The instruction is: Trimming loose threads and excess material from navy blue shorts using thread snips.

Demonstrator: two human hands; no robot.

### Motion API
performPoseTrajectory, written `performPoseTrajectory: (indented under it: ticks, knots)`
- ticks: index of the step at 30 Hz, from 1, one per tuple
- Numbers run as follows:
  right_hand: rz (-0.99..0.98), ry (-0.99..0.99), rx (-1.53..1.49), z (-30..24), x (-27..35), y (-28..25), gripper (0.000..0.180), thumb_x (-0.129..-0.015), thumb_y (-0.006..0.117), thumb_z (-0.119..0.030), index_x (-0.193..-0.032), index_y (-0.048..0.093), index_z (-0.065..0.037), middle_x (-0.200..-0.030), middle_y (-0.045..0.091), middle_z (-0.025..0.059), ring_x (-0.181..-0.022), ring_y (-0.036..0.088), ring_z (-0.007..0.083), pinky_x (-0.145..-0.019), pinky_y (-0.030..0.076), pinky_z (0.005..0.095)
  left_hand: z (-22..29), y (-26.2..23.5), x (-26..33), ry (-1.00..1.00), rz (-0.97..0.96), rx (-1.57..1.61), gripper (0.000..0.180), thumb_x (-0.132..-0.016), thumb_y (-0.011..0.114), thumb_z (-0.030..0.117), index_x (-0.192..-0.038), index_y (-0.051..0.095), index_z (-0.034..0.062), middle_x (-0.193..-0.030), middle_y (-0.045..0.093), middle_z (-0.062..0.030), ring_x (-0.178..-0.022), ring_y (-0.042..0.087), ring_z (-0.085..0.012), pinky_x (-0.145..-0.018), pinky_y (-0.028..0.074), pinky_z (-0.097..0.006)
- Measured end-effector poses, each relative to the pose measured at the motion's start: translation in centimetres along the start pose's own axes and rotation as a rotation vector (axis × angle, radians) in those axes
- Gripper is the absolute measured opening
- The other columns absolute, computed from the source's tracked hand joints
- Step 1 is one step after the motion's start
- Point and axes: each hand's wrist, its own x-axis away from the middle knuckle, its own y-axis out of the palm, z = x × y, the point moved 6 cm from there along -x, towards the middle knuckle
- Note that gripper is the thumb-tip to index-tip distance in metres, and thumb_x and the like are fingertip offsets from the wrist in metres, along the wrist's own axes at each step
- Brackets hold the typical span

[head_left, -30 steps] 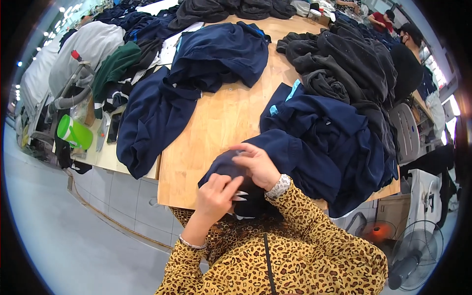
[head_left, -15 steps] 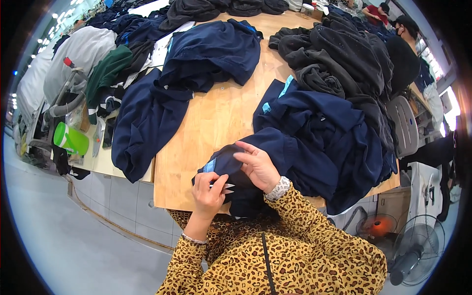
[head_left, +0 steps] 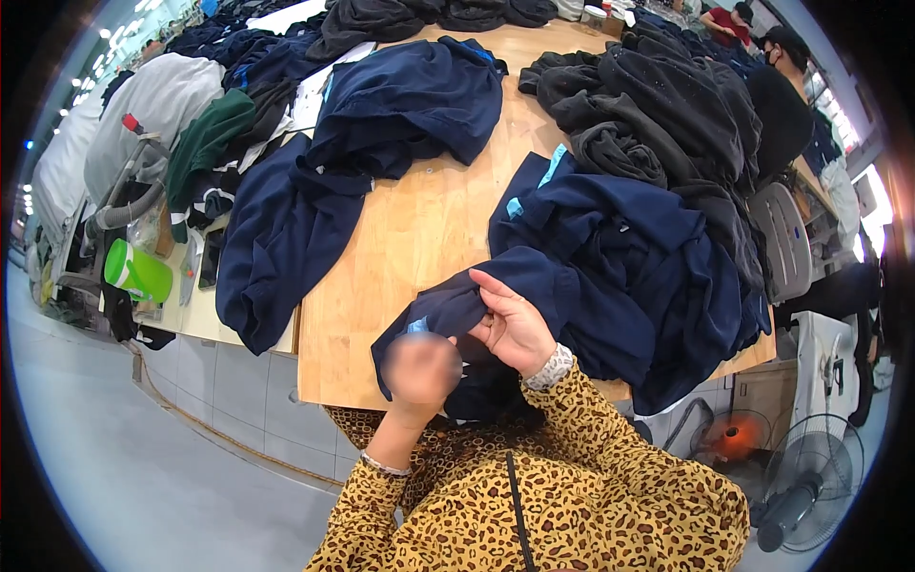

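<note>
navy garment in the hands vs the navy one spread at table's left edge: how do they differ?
The navy garment in hand is bunched at the near edge, gripped by the left hand and right hand; the spread navy garment lies flat and untouched, draping over the wooden table edge. The held one shows a light blue tag. Both are dark navy.

This is a garment workshop: a long wooden worktop is heaped with navy garments and black garments, sorted by colour into piles. A grey hose and a green bottle lie at its left end, a floor fan stands at the right, and other workers sit at further tables.
</note>
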Motion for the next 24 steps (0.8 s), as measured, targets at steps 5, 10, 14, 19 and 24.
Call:
performPoseTrajectory:
  ticks: [5,10,14,19,24]
  knots:
    - [-0.122,-0.130,0.072,-0.3,0.8,1.1,0.040,-0.090,0.051,0.002,-0.129,0.048,-0.005,-0.097,0.057,0.0014,-0.090,0.059,0.0119,-0.082,0.051,0.0266,0.7,0.7,-0.5,-0.020,-0.024,0.033,0.041,-0.052,0.066,-0.007,-0.092,0.067,0.0049,-0.081,0.051,-0.0063,-0.071,0.054,-0.0233,-0.056,0.047,-0.031]
    - [-0.086,-0.113,0.097,-0.6,0.8,-0.1,0.044,-0.086,0.054,0.007,-0.128,0.051,-0.005,-0.097,0.057,0.0001,-0.088,0.059,0.0107,-0.080,0.051,0.0262,-0.6,-0.3,-1.6,-0.409,0.010,0.332,0.015,-0.077,0.070,0.002,-0.092,0.068,0.0038,-0.085,0.059,-0.0084,-0.062,0.056,-0.0153,-0.055,0.046,-0.025]
    - [-0.058,-0.087,0.136,-0.4,1.3,0.5,0.040,-0.085,0.056,0.006,-0.124,0.054,-0.003,-0.097,0.056,-0.0003,-0.088,0.059,0.0104,-0.080,0.051,0.0253,-2.6,0.4,-3.2,-0.530,-0.029,0.367,0.015,-0.077,0.071,0.004,-0.092,0.067,0.0039,-0.085,0.059,-0.0069,-0.064,0.056,-0.0136,-0.054,0.044,-0.024]
    - [-0.041,-0.122,0.127,-0.2,1.3,0.6,0.045,-0.083,0.058,0.006,-0.127,0.050,-0.001,-0.100,0.056,0.0019,-0.089,0.059,0.0114,-0.081,0.051,0.0256,-3.6,1.6,-2.7,-0.566,-0.073,0.539,0.006,-0.082,0.066,0.005,-0.083,0.062,0.0004,-0.084,0.059,-0.0044,-0.059,0.050,-0.0093,-0.052,0.040,-0.023]
    - [-0.004,-0.250,0.220,0.2,1.1,0.5,0.047,-0.082,0.059,0.007,-0.128,0.048,-0.001,-0.107,0.056,0.0040,-0.090,0.059,0.0122,-0.082,0.050,0.0257,-4.3,3.3,-1.8,-0.939,-0.199,0.948,0.009,-0.089,0.061,0.010,-0.086,0.059,0.0011,-0.081,0.057,-0.0007,-0.061,0.050,-0.0076,-0.053,0.041,-0.020]
